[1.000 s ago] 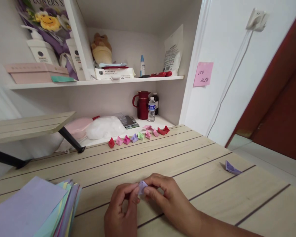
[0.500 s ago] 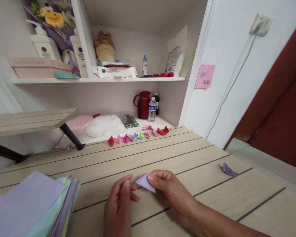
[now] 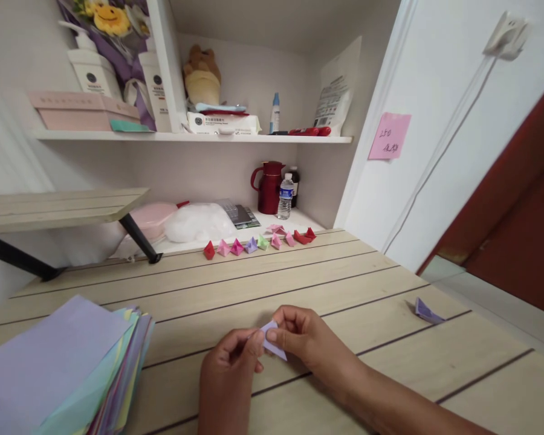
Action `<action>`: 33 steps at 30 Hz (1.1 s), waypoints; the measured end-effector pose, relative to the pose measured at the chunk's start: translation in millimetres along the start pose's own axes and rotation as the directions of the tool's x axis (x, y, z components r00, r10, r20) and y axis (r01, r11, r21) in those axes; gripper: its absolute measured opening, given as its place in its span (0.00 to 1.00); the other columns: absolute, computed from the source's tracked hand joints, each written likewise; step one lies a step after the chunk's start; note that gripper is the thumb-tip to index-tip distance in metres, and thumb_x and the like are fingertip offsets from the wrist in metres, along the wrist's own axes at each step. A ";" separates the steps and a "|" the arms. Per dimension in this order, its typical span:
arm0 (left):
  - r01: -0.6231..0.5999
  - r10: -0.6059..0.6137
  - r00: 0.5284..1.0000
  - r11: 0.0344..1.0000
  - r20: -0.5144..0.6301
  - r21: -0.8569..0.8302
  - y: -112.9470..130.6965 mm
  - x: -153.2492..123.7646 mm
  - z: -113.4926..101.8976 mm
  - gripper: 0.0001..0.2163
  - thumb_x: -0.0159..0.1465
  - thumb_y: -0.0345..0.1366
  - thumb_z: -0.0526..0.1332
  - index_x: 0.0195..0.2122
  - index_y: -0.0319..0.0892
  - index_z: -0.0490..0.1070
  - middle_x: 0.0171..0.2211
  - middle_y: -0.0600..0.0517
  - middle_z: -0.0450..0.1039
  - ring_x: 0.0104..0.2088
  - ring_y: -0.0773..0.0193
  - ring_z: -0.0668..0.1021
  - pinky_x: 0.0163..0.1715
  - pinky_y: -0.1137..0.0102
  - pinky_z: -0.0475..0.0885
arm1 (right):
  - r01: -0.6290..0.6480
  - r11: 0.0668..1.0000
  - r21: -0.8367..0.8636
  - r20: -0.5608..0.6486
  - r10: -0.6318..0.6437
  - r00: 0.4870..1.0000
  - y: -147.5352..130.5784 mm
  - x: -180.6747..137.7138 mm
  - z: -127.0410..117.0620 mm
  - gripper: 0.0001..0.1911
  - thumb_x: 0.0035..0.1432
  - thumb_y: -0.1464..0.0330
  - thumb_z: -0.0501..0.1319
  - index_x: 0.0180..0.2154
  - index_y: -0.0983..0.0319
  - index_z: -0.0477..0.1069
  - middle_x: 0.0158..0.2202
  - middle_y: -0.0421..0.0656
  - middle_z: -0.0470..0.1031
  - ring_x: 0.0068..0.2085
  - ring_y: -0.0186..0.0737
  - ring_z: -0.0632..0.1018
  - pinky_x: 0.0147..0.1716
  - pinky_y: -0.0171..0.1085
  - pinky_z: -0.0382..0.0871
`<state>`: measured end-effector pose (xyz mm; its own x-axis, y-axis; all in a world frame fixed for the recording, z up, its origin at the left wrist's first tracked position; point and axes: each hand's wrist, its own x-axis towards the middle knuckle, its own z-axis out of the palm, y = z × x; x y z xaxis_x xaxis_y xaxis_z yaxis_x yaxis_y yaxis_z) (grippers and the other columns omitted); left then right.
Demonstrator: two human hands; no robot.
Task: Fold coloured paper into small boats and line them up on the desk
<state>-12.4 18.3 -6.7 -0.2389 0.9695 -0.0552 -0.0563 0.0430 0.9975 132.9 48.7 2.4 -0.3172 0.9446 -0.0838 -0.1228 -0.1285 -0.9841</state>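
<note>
A small folded piece of lilac paper [image 3: 274, 343] is held above the wooden table between both hands. My left hand [image 3: 236, 368] pinches its left corner between thumb and fingers. On its right side, my right hand [image 3: 306, 335] grips it with the thumb on the near face and the fingers behind. The fingertips cover parts of the paper's edges. At the lower left lies a stack of coloured paper sheets [image 3: 58, 356], with a lilac sheet on top. A folded purple paper boat [image 3: 428, 312] rests near the table's right edge.
Along the table's back edge stands a row of small folded paper boats [image 3: 236, 246] in several colours. Behind them are a red jug [image 3: 269, 188], a water bottle [image 3: 285, 197] and a white plastic bag [image 3: 199, 222]. A raised wooden shelf [image 3: 63, 208] stands at the left.
My left hand has moved right and closed on the left corner of the lilac paper. The right hand keeps its hold. The camera view has shifted slightly.
</note>
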 end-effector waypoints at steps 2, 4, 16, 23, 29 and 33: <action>0.005 -0.005 1.000 0.999 0.015 0.034 2.9 -0.1 -0.5 0.13 0.52 0.47 0.68 0.24 0.41 0.77 0.19 0.57 0.69 0.20 0.69 0.68 0.23 0.73 0.61 | 0.047 0.992 -0.116 0.010 -0.046 0.999 1.4 1.4 -3.1 0.19 0.48 0.54 0.71 0.26 0.63 0.70 0.21 0.35 0.66 0.24 0.30 0.62 0.26 0.32 0.52; 0.002 -0.005 0.999 0.999 0.047 0.050 4.1 0.2 -0.5 0.13 0.53 0.47 0.67 0.22 0.41 0.75 0.18 0.56 0.69 0.19 0.70 0.67 0.22 0.73 0.60 | 0.123 0.968 -0.219 0.019 -0.122 0.992 -0.2 1.0 -4.3 0.17 0.49 0.56 0.71 0.25 0.63 0.73 0.25 0.38 0.70 0.28 0.33 0.67 0.29 0.33 0.57; -0.102 0.095 0.986 0.994 -0.134 -0.043 5.7 1.3 -9.8 0.20 0.56 0.57 0.62 0.31 0.44 0.75 0.17 0.58 0.65 0.23 0.65 0.69 0.27 0.72 0.64 | -0.116 0.905 0.409 0.063 0.098 0.993 -1.8 0.2 -1.0 0.16 0.45 0.62 0.75 0.23 0.66 0.74 0.21 0.39 0.71 0.24 0.30 0.70 0.30 0.32 0.63; -0.194 0.194 0.981 0.981 0.019 -0.005 12.5 -9.1 -1.2 0.16 0.59 0.52 0.62 0.30 0.44 0.78 0.21 0.57 0.65 0.22 0.66 0.68 0.28 0.71 0.64 | 0.002 0.969 0.246 -0.054 0.012 0.998 -0.3 1.5 -1.2 0.18 0.48 0.59 0.73 0.22 0.66 0.72 0.21 0.39 0.71 0.25 0.32 0.68 0.30 0.33 0.58; -0.142 0.142 0.990 0.989 0.018 0.044 9.9 -8.9 -1.3 0.17 0.58 0.55 0.62 0.30 0.45 0.78 0.19 0.57 0.64 0.22 0.65 0.67 0.27 0.71 0.62 | 0.050 0.993 0.106 -0.092 -0.040 0.995 -0.5 0.2 -1.7 0.21 0.50 0.55 0.70 0.22 0.64 0.71 0.21 0.38 0.68 0.26 0.34 0.65 0.32 0.35 0.55; -0.126 0.125 0.992 0.991 0.014 0.054 9.3 -9.5 -0.6 0.18 0.58 0.55 0.61 0.31 0.45 0.78 0.18 0.57 0.64 0.22 0.64 0.67 0.27 0.71 0.63 | 0.056 0.991 0.119 -0.074 -0.048 0.996 0.1 0.1 -1.7 0.21 0.49 0.54 0.71 0.22 0.64 0.71 0.21 0.38 0.66 0.26 0.34 0.65 0.32 0.35 0.55</action>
<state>-11.3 9.3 3.0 -0.2301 0.9706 0.0710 0.0269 -0.0666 0.9974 134.4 49.3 2.0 -0.2406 0.9694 -0.0481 -0.2511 -0.1100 -0.9617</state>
